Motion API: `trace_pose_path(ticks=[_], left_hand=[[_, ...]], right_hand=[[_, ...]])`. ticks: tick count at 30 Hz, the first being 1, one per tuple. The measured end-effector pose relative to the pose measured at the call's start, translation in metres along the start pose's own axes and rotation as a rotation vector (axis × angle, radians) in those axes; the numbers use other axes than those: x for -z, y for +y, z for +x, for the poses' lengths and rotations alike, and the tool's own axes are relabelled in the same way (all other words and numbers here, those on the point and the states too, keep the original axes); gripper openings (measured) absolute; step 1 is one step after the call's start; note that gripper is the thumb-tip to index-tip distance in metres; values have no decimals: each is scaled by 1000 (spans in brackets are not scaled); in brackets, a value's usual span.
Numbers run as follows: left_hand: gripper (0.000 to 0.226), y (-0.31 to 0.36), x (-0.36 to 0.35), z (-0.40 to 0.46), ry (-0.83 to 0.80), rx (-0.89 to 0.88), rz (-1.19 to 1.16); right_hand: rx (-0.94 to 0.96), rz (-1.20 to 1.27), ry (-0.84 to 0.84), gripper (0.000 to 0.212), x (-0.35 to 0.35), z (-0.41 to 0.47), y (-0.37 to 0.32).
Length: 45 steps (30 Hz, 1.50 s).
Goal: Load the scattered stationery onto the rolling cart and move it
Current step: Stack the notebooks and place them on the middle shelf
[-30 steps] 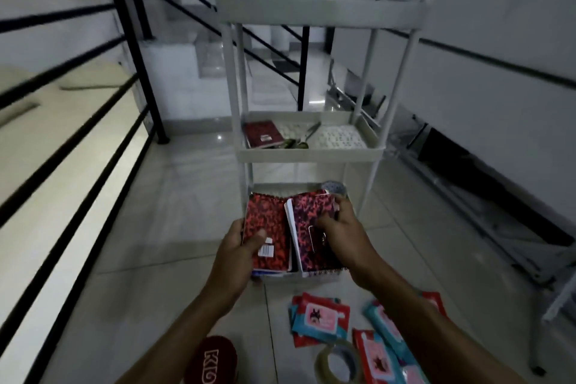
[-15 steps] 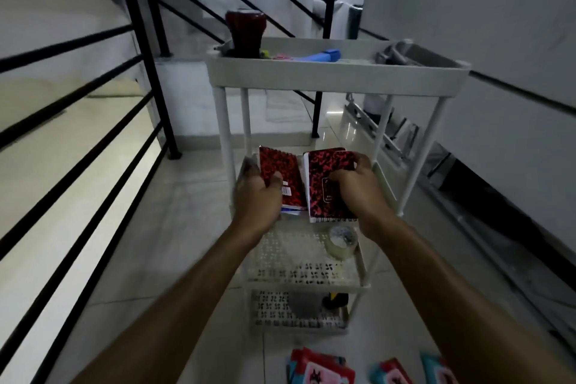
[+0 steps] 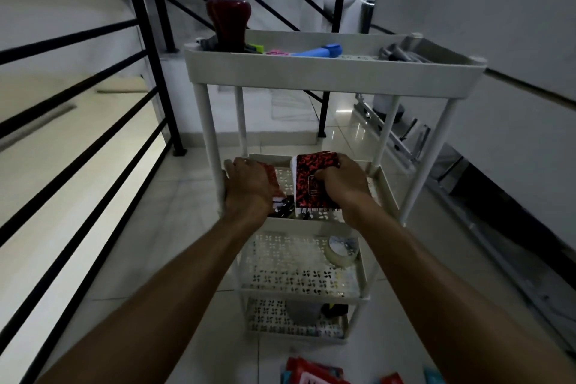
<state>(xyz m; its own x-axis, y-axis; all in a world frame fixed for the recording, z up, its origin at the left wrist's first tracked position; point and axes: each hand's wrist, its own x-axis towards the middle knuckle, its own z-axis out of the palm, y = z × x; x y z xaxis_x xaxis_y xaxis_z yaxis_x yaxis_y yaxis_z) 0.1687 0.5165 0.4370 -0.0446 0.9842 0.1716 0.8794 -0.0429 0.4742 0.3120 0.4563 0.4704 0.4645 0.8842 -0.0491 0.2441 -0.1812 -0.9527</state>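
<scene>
A white rolling cart (image 3: 336, 73) with several perforated shelves stands in front of me. Over its second shelf, my right hand (image 3: 341, 184) grips a red-and-black spiral notebook (image 3: 307, 178). My left hand (image 3: 249, 188) holds a second red notebook (image 3: 271, 179) at the left side of that shelf, mostly hidden under the hand. A clear tape roll (image 3: 342, 251) lies on the third shelf. More red and blue stationery packets (image 3: 314, 372) lie on the floor at the bottom edge.
The top shelf carries a dark red cup (image 3: 228, 23), a blue tool (image 3: 321, 51) and grey items (image 3: 402, 53). Black stair railings (image 3: 149, 50) run along the left and behind. A white wall closes in on the right, with metal parts (image 3: 396, 134) on the tiled floor.
Both hands rose from the low shelf with the two notebooks and carried them forward to the second shelf. The left notebook has sunk lower under my hand. My view lifted to show the cart's top.
</scene>
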Motion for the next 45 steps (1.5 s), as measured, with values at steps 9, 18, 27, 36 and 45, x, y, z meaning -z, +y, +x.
trace_pose_path(ticks=[9, 18, 27, 36, 45], left_hand=[[30, -7, 7, -1, -132, -168, -132], [43, -14, 26, -22, 64, -377, -396], [26, -46, 51, -51, 319, -653, -445], [28, -64, 51, -36, 321, -414, -522], [47, -76, 41, -28, -62, -273, -597]], right_hand=[[-6, -3, 42, 16, -7, 3, 7], [142, -88, -35, 13, -50, 19, -6], [273, -331, -264, 52, -67, 23, 12], [421, -594, -379, 70, -52, 7, 16], [410, -627, -389, 72, -58, 5, 14]])
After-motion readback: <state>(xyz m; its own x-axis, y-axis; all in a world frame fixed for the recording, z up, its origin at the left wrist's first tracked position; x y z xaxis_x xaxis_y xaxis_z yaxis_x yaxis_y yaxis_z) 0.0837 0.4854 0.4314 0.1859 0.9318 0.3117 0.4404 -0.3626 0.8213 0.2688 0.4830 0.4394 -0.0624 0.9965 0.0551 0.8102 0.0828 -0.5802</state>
